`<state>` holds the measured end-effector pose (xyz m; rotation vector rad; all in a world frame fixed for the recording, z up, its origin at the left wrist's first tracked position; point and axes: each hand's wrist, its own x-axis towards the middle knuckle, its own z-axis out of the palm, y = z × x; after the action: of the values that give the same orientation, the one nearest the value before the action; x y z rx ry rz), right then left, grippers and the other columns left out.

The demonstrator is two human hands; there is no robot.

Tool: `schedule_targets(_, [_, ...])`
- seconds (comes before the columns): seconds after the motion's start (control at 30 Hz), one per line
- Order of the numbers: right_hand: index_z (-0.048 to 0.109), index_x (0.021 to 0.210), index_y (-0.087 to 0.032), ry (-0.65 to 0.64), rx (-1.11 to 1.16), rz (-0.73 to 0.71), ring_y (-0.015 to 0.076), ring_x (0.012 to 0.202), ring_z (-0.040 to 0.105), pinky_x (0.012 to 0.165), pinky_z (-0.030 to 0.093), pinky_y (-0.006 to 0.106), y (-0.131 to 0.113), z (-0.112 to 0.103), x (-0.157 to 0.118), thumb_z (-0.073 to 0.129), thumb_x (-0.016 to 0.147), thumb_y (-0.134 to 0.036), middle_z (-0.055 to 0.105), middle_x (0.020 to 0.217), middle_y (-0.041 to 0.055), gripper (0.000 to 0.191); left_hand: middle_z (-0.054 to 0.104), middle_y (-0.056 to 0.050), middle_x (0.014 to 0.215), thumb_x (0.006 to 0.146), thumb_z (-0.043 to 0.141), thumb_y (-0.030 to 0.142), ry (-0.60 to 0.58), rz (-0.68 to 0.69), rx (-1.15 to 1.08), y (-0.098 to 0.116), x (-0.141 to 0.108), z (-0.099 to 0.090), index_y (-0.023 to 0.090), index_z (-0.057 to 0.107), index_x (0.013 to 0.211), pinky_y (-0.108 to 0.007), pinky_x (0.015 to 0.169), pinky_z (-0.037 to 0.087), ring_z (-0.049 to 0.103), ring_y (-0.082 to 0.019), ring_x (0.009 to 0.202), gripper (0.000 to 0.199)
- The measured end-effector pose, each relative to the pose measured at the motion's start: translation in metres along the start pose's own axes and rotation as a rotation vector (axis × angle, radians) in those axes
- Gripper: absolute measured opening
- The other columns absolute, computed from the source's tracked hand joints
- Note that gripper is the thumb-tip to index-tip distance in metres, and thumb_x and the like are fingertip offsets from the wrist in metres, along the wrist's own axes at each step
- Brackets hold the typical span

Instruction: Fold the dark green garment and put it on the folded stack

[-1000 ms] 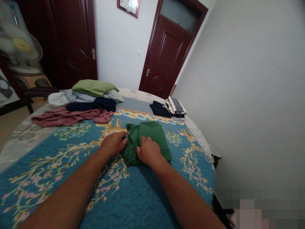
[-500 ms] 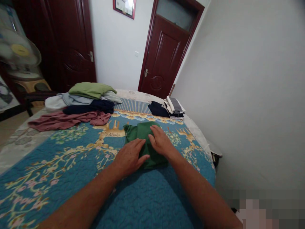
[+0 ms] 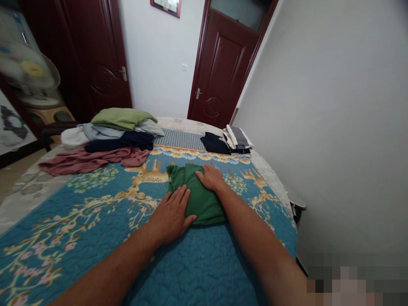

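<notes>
A green garment [image 3: 204, 204], folded into a compact bundle, lies on the teal patterned bedspread [image 3: 191, 263]. My left hand [image 3: 172, 214] rests flat along its left side, with the fingers stretched out and the thumb at the near edge. On the far right part of the cloth lies my right hand [image 3: 211, 176], fingers extended and palm down. Neither hand grips the fabric. A bit of the garment sticks out at its far left corner. Which kind of garment it is, I cannot tell.
At the far left of the bed is a heap of clothes: a light green piece [image 3: 123, 118], a navy one [image 3: 123, 141] and a pink one [image 3: 95, 160]. Folded clothes [image 3: 237, 138] lie at the far right. A fan [image 3: 35, 72] stands left; a wall [image 3: 334, 127] runs along the right.
My hands have moved apart over the green garment, the left slightly left and the right toward its far right edge, uncovering its middle. The view has shifted slightly.
</notes>
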<state>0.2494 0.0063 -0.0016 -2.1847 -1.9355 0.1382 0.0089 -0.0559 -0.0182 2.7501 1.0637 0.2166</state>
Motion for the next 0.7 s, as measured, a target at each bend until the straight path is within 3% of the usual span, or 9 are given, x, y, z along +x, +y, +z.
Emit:
schedule_targets(0.13, [0.062,0.141,-0.011,0.031,0.002,0.049,0.0342,0.147,0.049,0.123,0.032,0.057,-0.001,0.002,0.010,0.040,0.110,-0.059,0.057,0.156,0.0231,0.062,0.024,-0.020,0.177,0.100,0.047,0.062,-0.016,0.001,-0.009,-0.001,0.000,-0.003,0.011,0.036,0.168,-0.055,0.132,0.024,0.025,-0.036,0.165,0.086])
schedule_targets(0.27, [0.053,0.152,-0.012,0.175,0.021,0.052,0.0312,0.157,0.036,0.128,0.024,0.054,-0.001,0.004,0.004,0.041,0.112,-0.050,0.046,0.166,0.0212,0.057,0.021,-0.020,0.178,0.101,0.045,0.061,-0.061,-0.010,0.011,0.000,0.000,-0.008,0.008,0.035,0.169,-0.055,0.133,0.023,0.023,-0.036,0.165,0.086])
schedule_targets(0.37, [0.047,0.158,-0.012,0.179,0.048,0.073,0.0307,0.160,0.032,0.129,0.022,0.056,0.000,0.006,-0.010,0.042,0.112,-0.049,0.041,0.170,0.0192,0.059,0.019,-0.020,0.178,0.101,0.043,0.061,-0.076,-0.013,0.030,0.001,0.001,-0.009,0.008,0.034,0.169,-0.055,0.134,0.023,0.022,-0.035,0.166,0.087])
schedule_targets(0.47, [0.045,0.161,-0.012,0.164,0.060,0.070,0.0328,0.162,0.028,0.129,0.025,0.057,0.003,0.010,-0.038,0.043,0.111,-0.051,0.037,0.173,0.0181,0.063,0.018,-0.021,0.178,0.102,0.044,0.061,-0.080,-0.004,0.024,0.000,0.001,-0.009,0.007,0.033,0.169,-0.055,0.133,0.023,0.021,-0.035,0.166,0.087])
schedule_targets(0.7, [0.032,0.169,-0.011,0.135,0.004,-0.043,0.0350,0.166,0.018,0.131,0.024,0.058,0.007,0.015,-0.135,0.049,0.108,-0.052,0.022,0.178,0.0192,0.076,0.018,-0.021,0.177,0.100,0.046,0.061,-0.074,0.025,0.021,-0.007,0.001,-0.005,0.006,0.034,0.169,-0.055,0.133,0.024,0.022,-0.037,0.165,0.089])
